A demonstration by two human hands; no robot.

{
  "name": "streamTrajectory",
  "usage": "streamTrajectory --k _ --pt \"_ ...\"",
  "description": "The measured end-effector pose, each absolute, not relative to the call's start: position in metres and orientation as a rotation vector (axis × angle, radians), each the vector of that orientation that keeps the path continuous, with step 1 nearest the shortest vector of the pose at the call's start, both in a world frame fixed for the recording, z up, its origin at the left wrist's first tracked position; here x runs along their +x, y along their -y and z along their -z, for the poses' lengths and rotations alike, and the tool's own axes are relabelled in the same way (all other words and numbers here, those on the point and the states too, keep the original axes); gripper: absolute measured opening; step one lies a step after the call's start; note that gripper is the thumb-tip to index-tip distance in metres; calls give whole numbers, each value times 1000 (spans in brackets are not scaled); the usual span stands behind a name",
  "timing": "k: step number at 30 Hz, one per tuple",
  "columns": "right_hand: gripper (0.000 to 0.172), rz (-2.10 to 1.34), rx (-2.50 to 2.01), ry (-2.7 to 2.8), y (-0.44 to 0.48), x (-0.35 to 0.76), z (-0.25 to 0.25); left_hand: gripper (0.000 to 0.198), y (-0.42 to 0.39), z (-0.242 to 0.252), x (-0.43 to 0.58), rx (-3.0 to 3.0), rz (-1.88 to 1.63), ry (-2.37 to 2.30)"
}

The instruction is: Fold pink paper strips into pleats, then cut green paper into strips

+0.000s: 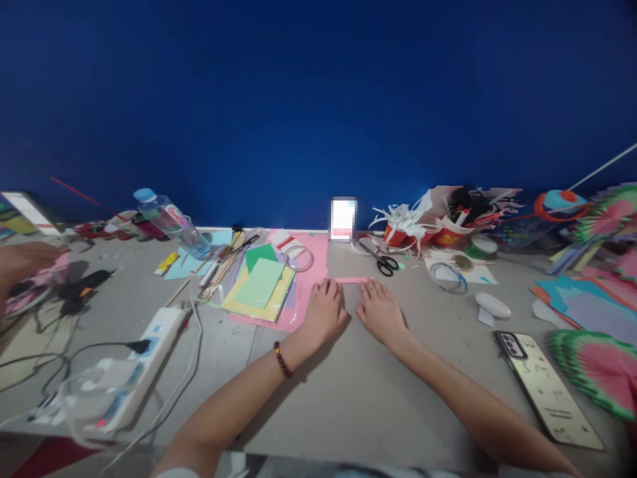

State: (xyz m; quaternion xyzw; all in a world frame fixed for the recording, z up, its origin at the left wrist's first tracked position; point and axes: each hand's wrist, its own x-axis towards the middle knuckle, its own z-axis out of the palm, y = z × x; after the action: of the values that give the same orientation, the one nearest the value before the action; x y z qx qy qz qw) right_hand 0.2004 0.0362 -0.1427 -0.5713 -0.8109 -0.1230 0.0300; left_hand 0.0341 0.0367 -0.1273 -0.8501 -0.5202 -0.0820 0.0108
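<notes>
Both forearms come in from the near edge of the table (348, 411), a beaded bracelet (283, 360) on the left wrist. The hands meet side by side at mid-table, palms down.

The right hand (381, 313) lies flat, its grip spread and its fingers stretched forward, with the tips on the right end of a narrow pink paper strip (352, 280). The left hand (323, 312) is more rounded, knuckles up and fingertips tucked down at the strip's left end. Whether that grip pinches the paper or only presses on it, I cannot tell. The strip lies flat on the table just beyond both hands, beside the pink bottom sheet of a stack of coloured paper (259, 292).

Black scissors (382, 261) lie a little beyond the strip, and a ring of tape (298, 257) rests on the stack. A phone (547, 392) lies face down near the right forearm. A power strip (142, 362) with trailing cables sits to the left, with a glue gun (82, 285) and another person's hand (24, 262) further out.

The strip looks thin and light, so uneven pressure from the two hands could skew it or buckle its middle. The left hand overlaps the stack's edge, and a sideways drag there could pull the loose sheets along. A wide sweep of the right elbow could knock the phone.
</notes>
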Motion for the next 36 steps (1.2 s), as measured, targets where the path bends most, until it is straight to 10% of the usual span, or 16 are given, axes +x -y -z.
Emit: streamTrajectory --k 36 --pt "24 149 -1668 2735 -68 220 100 27 -92 133 -5 -2814 675 1407"
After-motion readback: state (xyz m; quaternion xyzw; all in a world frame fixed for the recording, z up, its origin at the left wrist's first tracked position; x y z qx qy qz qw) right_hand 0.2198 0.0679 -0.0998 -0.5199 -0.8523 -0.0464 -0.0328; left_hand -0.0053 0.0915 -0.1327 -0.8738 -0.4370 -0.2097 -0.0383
